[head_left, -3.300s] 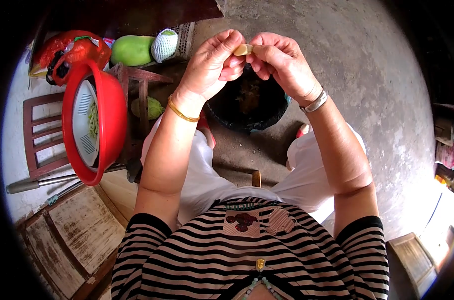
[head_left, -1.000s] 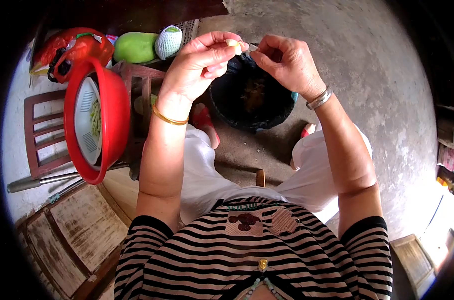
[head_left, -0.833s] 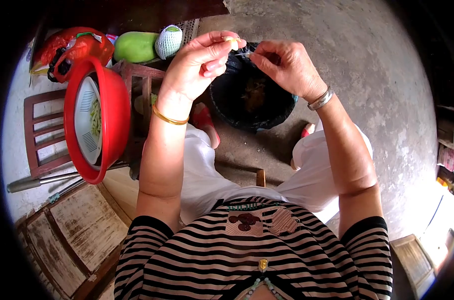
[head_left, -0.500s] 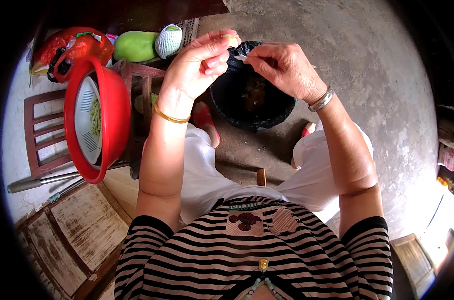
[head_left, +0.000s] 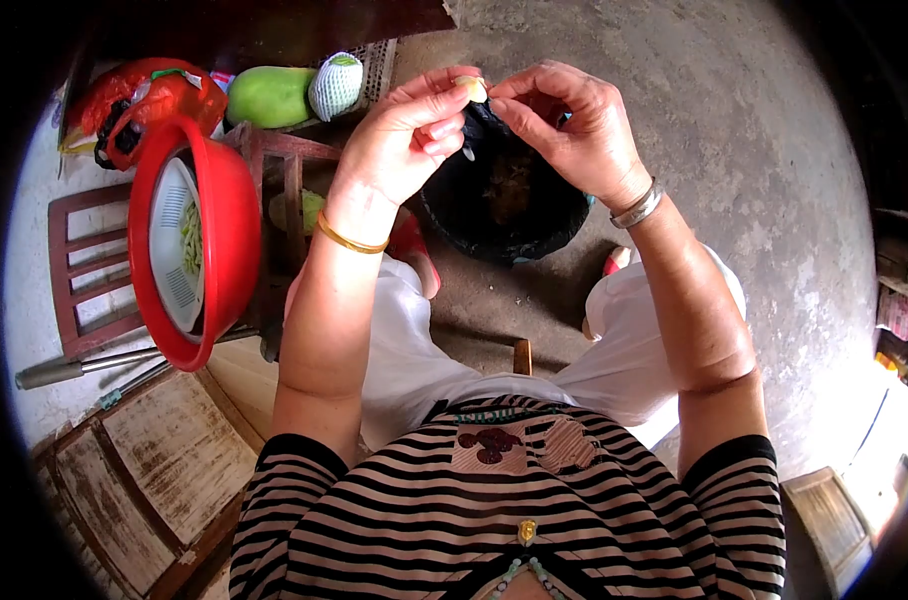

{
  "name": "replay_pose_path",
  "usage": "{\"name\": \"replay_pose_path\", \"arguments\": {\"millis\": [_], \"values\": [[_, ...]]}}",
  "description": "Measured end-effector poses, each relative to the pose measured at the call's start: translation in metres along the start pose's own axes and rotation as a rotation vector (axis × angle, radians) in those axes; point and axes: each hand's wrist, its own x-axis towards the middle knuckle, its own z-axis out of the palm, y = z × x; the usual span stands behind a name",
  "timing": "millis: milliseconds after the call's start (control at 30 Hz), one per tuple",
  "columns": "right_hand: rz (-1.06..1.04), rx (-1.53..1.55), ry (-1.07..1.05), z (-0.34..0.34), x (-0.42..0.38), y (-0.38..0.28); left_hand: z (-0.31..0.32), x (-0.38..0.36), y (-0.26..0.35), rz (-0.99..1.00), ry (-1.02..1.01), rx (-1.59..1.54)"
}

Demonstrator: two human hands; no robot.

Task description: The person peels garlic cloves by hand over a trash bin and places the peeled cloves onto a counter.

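Between the thumb and fingers of my left hand [head_left: 406,135] is a small pale-yellow garlic clove [head_left: 473,89]. My right hand [head_left: 572,125] is closed in a pinch at the clove's right edge, its thumb and fingertip meeting there. Below both hands stands a bin [head_left: 504,235] lined with a black plastic bag, with brownish scraps [head_left: 509,190] inside. A thin whitish shred of peel [head_left: 469,154] shows against the dark liner, under my left fingers.
On my left, a red basin [head_left: 232,250] sits on a wooden chair, holding a white colander [head_left: 171,235] with pale green pieces. Beyond it are a red plastic bag [head_left: 189,100], a green melon-like fruit [head_left: 271,96] and a netted fruit [head_left: 336,86]. My feet flank the bin.
My right hand has come back to the clove after being apart from it with a white peel piece. That piece is gone from its fingertips, and a shred shows lower over the bin.
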Motion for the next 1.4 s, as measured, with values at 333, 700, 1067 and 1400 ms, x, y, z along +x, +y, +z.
{"name": "replay_pose_path", "arguments": {"millis": [333, 700, 1067, 1400], "values": [[-0.01, -0.07, 0.078, 0.004, 0.0, 0.003, 0.009, 0.003, -0.01, 0.133, 0.085, 0.042], [0.067, 0.021, 0.082, 0.004, 0.0, 0.004, 0.013, 0.003, -0.01, 0.164, 0.104, 0.057], [0.002, 0.012, 0.055, 0.0, -0.002, 0.004, 0.019, 0.003, -0.018, 0.128, 0.14, 0.131], [0.053, 0.05, 0.118, -0.003, 0.001, 0.008, 0.009, 0.002, -0.012, 0.013, 0.062, 0.036]]}}
